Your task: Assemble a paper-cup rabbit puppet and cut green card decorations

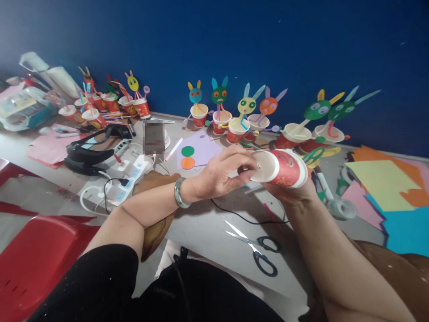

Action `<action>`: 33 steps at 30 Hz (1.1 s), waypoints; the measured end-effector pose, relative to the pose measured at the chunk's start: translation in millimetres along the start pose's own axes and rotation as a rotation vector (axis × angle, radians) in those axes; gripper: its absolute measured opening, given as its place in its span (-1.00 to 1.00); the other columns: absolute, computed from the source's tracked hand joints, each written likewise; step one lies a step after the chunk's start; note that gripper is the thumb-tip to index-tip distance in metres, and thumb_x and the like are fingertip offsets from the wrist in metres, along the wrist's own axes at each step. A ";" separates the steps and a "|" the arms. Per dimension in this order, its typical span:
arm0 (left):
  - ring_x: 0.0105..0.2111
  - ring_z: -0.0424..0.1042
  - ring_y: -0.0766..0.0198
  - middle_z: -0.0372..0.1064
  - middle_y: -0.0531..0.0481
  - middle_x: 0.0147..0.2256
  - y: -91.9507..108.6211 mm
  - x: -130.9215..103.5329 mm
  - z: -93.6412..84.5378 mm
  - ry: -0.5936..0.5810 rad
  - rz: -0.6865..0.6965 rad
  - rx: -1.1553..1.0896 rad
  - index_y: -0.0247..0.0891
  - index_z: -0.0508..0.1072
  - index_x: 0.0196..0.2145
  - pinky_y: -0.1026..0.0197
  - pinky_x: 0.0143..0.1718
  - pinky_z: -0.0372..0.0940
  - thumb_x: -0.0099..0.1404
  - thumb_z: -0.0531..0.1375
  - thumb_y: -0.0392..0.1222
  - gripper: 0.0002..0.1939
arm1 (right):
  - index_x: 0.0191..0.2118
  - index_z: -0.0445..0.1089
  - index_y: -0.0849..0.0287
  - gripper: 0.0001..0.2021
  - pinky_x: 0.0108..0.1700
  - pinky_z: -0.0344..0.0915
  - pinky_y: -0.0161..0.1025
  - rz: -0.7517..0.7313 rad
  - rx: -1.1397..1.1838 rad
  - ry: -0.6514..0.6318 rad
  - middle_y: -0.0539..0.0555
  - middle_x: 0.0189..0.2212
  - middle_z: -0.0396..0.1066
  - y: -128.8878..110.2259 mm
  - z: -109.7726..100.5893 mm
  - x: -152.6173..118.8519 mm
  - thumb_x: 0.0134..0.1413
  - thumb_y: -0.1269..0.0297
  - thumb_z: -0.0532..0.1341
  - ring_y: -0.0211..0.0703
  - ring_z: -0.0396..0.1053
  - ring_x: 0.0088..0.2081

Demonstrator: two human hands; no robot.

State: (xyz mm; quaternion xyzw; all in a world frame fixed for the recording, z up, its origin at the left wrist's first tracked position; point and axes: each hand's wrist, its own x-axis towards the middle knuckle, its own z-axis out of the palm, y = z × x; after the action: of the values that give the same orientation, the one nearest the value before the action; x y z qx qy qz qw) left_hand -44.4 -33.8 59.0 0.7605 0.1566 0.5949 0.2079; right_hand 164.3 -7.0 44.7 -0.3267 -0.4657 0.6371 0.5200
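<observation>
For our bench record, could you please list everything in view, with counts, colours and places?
Held cup: one, red and white, tipped above the table
Decorated cups: six, red and white, along the blue wall
Other cups: several, red and white, far left
Circles: two, green and orange, on lilac paper
Scissors: one pair, black-handled, front of table
Power strip: one, white, left
Headset: one, black, left
Tape roll: one, clear, right
Paper sheets: several, mixed colours, far right
Chair: one, red, lower left
Bracelet: one, green, left wrist
Left hand: one, bare, at the cup's base
Right hand: one, bare, around the cup
</observation>
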 end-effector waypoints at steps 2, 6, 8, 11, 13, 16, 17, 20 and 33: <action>-0.09 0.56 0.25 0.58 -0.05 -0.15 -8.5 -2.6 1.3 -0.009 0.158 0.125 -0.20 0.56 -0.06 0.14 -0.04 0.52 0.56 0.29 -0.16 -0.90 | -0.43 0.63 -0.01 -0.64 -0.11 0.62 0.05 0.004 0.062 0.028 0.05 -0.33 0.69 4.0 -5.9 -0.9 -0.37 -0.04 0.64 0.07 0.62 -0.29; -0.15 0.56 0.31 0.56 -0.02 -0.16 -13.3 -3.4 4.4 0.048 0.192 0.184 -0.21 0.50 0.00 0.23 -0.13 0.53 0.55 0.30 -0.18 -0.87 | -0.31 0.70 0.02 -0.59 -0.02 0.62 0.03 0.049 0.098 0.010 0.05 -0.29 0.71 4.1 -10.2 -2.7 -0.36 -0.02 0.66 0.04 0.63 -0.25; -0.23 0.54 0.35 0.55 0.00 -0.19 -11.9 -2.5 5.6 0.064 0.162 0.179 -0.21 0.50 0.03 0.27 -0.20 0.52 0.54 0.32 -0.17 -0.83 | -0.30 0.72 0.02 -0.54 0.03 0.62 0.09 0.041 0.095 0.006 0.08 -0.25 0.72 2.2 -7.9 -3.0 -0.36 -0.11 0.66 0.09 0.65 -0.21; -0.23 0.54 0.36 0.54 0.01 -0.22 -11.7 -1.5 6.0 0.077 0.178 0.185 -0.21 0.53 0.02 0.31 -0.26 0.50 0.53 0.34 -0.19 -0.84 | -0.33 0.72 0.02 -0.55 0.06 0.63 0.15 0.025 0.078 0.009 0.11 -0.25 0.73 0.7 -2.5 -2.5 -0.37 -0.12 0.66 0.16 0.67 -0.19; -0.21 0.55 0.36 0.53 0.02 -0.22 -13.5 -1.6 5.5 0.082 0.206 0.183 -0.21 0.54 -0.02 0.31 -0.24 0.50 0.53 0.34 -0.21 -0.89 | -0.36 0.71 0.02 -0.61 0.06 0.63 0.16 0.019 0.064 0.003 0.10 -0.28 0.73 0.6 0.6 -2.0 -0.36 -0.04 0.67 0.17 0.67 -0.20; -0.20 0.55 0.35 0.53 0.01 -0.20 -16.0 -2.4 4.3 0.073 0.194 0.173 -0.21 0.53 -0.04 0.27 -0.19 0.50 0.55 0.31 -0.22 -0.92 | -0.36 0.72 0.01 -0.63 0.06 0.64 0.15 0.024 0.051 -0.030 0.10 -0.27 0.73 -0.1 3.8 -2.7 -0.33 -0.01 0.68 0.16 0.68 -0.18; -0.20 0.54 0.34 0.53 0.01 -0.20 -16.0 -2.5 3.9 0.063 0.180 0.172 -0.21 0.52 -0.04 0.25 -0.18 0.50 0.56 0.30 -0.21 -0.93 | -0.34 0.72 0.01 -0.62 0.06 0.64 0.14 0.026 0.050 -0.040 0.10 -0.26 0.74 -0.6 4.6 -3.3 -0.33 -0.02 0.68 0.16 0.68 -0.17; -0.20 0.52 0.31 0.52 0.01 -0.24 -13.8 -2.1 3.0 0.037 0.154 0.179 -0.20 0.50 -0.07 0.23 -0.16 0.49 0.56 0.29 -0.22 -0.95 | -0.29 0.74 0.01 -0.56 0.04 0.65 0.09 0.048 0.040 -0.036 0.11 -0.21 0.74 -2.8 7.4 -5.5 -0.36 -0.02 0.71 0.13 0.68 -0.18; -0.16 0.51 0.38 0.40 0.01 -0.13 -10.3 -2.8 3.2 0.086 0.203 0.227 -0.20 0.49 -0.05 0.35 -0.30 0.50 0.56 0.30 -0.16 -0.89 | -0.36 0.73 -0.02 -0.53 0.05 0.65 0.09 0.069 0.055 -0.003 0.08 -0.28 0.73 -9.1 20.3 -9.8 -0.49 -0.07 0.74 0.13 0.67 -0.19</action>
State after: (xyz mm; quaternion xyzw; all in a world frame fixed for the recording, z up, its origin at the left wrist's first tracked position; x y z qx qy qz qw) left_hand -41.9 -26.6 50.9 0.7650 0.1539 0.6232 0.0526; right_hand 151.7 -21.3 59.7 -0.3272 -0.4373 0.6678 0.5057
